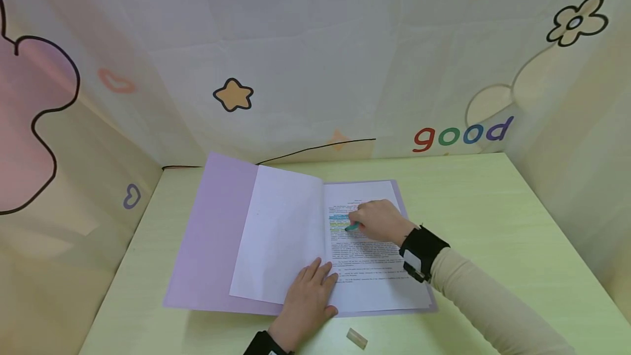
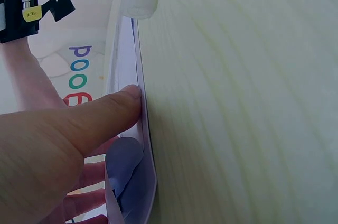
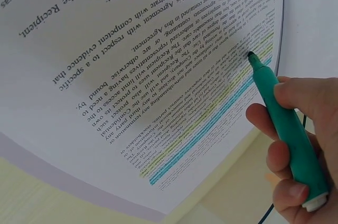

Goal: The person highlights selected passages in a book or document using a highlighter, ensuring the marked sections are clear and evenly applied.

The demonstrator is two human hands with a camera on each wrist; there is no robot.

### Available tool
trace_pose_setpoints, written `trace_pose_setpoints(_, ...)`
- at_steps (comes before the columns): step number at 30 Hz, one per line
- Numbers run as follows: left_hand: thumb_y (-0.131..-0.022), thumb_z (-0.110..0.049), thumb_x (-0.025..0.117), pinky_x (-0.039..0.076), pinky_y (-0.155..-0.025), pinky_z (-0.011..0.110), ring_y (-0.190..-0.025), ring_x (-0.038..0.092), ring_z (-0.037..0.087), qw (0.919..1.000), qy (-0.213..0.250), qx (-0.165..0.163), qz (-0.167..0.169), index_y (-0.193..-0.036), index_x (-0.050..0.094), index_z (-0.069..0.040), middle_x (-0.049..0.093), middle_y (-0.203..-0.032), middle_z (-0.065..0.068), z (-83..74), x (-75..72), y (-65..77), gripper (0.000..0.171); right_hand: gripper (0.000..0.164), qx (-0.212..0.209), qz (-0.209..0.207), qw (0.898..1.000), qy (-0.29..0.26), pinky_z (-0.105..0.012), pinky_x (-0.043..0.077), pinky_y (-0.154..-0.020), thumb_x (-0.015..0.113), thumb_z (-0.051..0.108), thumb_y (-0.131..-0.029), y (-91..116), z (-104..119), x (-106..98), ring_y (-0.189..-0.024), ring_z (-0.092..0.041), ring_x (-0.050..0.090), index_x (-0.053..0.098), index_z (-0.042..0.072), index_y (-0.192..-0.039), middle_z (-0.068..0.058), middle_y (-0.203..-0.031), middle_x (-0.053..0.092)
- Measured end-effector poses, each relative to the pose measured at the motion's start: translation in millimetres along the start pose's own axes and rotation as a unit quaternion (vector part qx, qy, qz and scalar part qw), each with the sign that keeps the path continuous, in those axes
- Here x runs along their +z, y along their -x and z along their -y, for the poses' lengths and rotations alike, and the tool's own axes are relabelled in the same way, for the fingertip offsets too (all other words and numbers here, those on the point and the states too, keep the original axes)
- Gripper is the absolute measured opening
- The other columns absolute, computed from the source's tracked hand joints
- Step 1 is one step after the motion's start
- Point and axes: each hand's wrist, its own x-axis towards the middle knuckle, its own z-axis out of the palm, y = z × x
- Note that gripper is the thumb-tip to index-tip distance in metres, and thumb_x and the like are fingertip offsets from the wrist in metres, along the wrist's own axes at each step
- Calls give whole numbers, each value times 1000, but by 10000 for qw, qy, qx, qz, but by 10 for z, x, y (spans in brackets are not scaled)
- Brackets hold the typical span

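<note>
My right hand [image 1: 383, 220] grips a teal highlighter [image 3: 290, 129] between thumb and curled fingers. Its dark tip points down at the printed page [image 3: 68, 129], close to the lines marked in yellow and blue; whether it touches the paper I cannot tell. The printed page lies on the right side of an open lilac folder [image 1: 207, 245], with a blank white sheet [image 1: 281, 229] turned to the left. At the lower middle, my left hand [image 1: 307, 295] rests on the pages by the fold, fingers extended. In the left wrist view its thumb [image 2: 113, 115] lies along the bottom edge.
A small pale cap [image 1: 357, 338] lies on the light wood-grain table [image 1: 493, 245], just below the folder's lower edge. A printed cloth [image 1: 305, 70] with a star, a flower and the word "good" hangs behind and along both sides.
</note>
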Motion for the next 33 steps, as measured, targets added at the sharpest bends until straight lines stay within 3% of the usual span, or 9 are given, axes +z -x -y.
trace_pose_setpoints(8,-72,-47,69,33,-101,37,-125,35,27,9999,-31,41,-119,-121,55,-13,48,-131,7,-5,0,3,61,9,-15,-1,10000,42,-21,39,-45,64,11,-78,37,-36,-24,-55,-8,46,68,18,-83,1,-76,64)
trace_pose_setpoints(26,-74,-47,67,31,-102,38,-127,32,27,9999,85,-50,69,-124,53,-14,45,-134,8,-6,11,-1,62,9,82,193,9998,9,-20,32,-44,62,12,-80,125,-116,-59,-54,-10,43,67,17,-85,0,-77,66)
trace_pose_setpoints(33,-73,-47,68,31,-102,38,-126,32,27,10000,70,-26,-22,-123,54,-13,46,-133,8,3,28,2,62,9,175,280,9995,8,-20,28,-42,62,12,-80,157,-163,-33,-55,-10,43,67,18,-85,1,-79,66)
